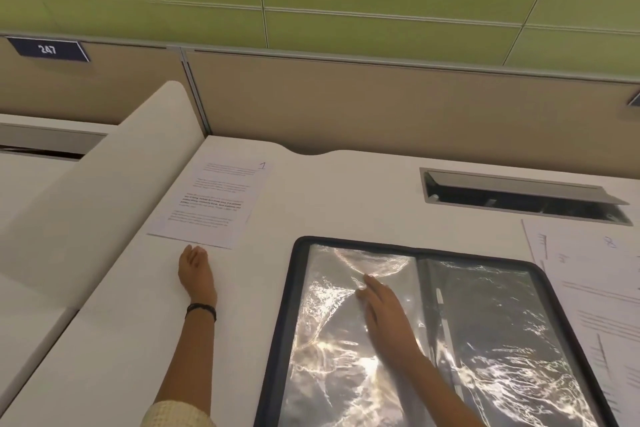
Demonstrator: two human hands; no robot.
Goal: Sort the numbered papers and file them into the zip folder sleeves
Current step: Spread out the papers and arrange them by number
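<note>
L hand [195, 265]: I see it loose, empty, beside paper 1 [211, 204].
R hand [384, 315]: flat on clear sleeve [329, 357] of zip folder [293, 305].

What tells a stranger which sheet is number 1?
Find the open zip folder on the white desk. Left of it, just beyond the left hand, lies a printed sheet. Unlike the overlapping papers at right, it lies alone, marked 1.

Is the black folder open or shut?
Open. The folder lies spread flat, shiny sleeves showing on both sides of its spine; the right hand rests on the left one.
</note>
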